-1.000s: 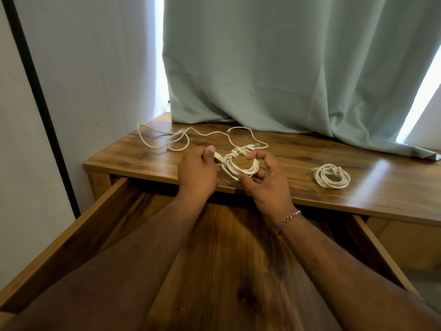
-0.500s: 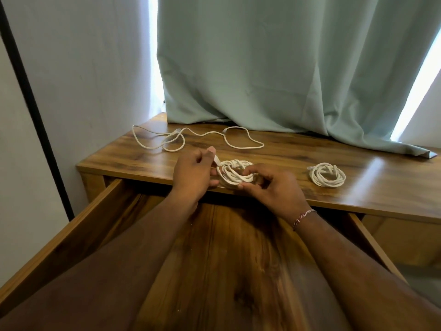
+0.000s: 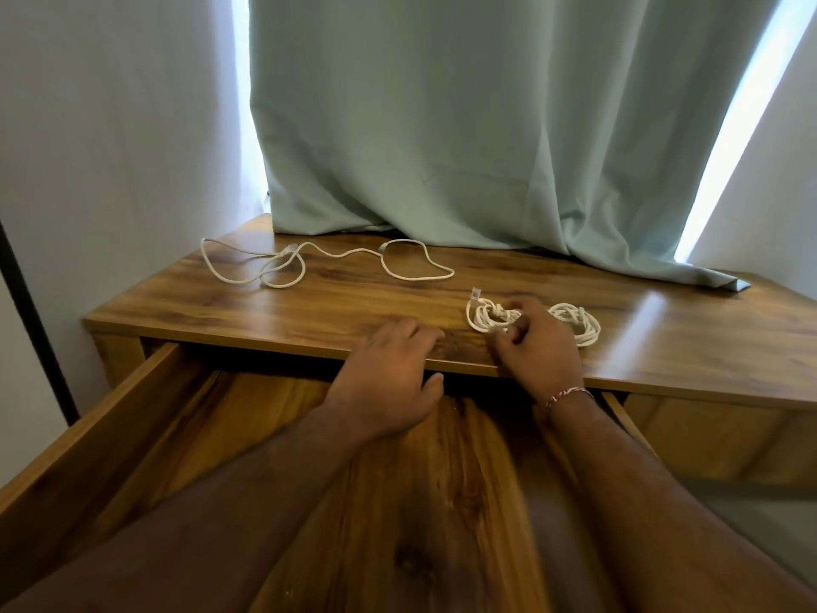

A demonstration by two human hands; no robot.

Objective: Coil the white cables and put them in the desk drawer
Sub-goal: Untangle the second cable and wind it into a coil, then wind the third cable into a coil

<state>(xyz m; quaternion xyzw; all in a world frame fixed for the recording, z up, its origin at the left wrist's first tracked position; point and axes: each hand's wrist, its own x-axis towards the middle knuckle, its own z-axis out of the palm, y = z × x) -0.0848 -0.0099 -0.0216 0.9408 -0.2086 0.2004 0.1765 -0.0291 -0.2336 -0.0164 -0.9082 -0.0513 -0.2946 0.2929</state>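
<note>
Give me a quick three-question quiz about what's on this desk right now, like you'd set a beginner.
1. True or false: the drawer is open, with no cable visible inside it.
2. How many cable bundles lie on the desk already wound up?
3. Which of the hands touches a cable? A) left hand B) right hand C) both

Key:
1. True.
2. Two: the one under the right hand and the one right of it. The loose cable near the curtain is unwound.
3. B; the left hand lies on the desk edge.
</note>
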